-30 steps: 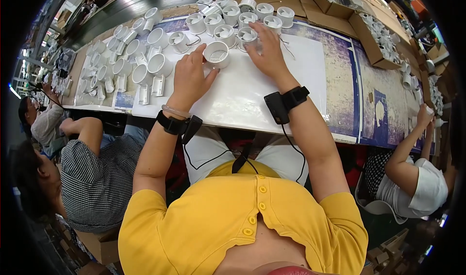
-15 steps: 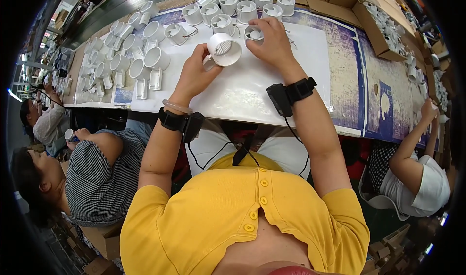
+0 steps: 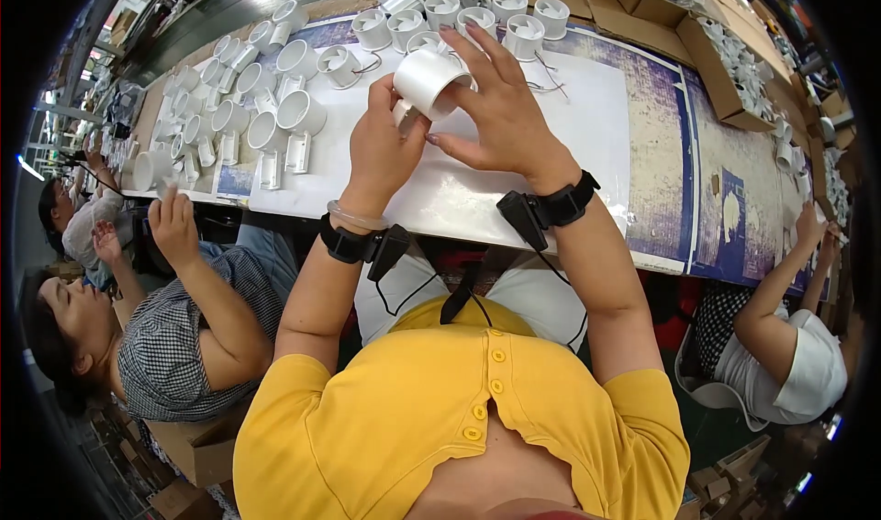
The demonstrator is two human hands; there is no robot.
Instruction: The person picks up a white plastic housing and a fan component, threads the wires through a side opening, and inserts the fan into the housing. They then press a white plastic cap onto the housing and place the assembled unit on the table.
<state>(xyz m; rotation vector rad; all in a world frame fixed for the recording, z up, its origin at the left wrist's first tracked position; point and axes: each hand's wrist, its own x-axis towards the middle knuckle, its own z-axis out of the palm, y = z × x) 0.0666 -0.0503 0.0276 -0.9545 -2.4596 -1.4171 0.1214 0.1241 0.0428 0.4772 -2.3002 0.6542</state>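
Observation:
My left hand (image 3: 379,139) is closed on a white round plastic housing (image 3: 424,81), gripping it by the square stem on its side. The housing lies tilted, its open end turned toward my right palm. My right hand (image 3: 509,121) has its fingers and thumb spread apart around that end, close against the rim. The small white fan it held earlier is out of sight; whether it sits inside the housing or behind my fingers cannot be told. Just beyond my hands stand several white round fans (image 3: 404,26) with thin wires.
Several white housings with stems (image 3: 298,111) stand in rows on the table's left side. A cardboard box (image 3: 720,84) of white parts lies at the far right. One co-worker (image 3: 197,336) sits at my left with a raised hand, another (image 3: 780,336) at my right.
My right hand has moved the fan toward the housing, and its fingers have spread around the housing's end. My left hand has turned the housing's opening rightward. The left co-worker has raised a hand.

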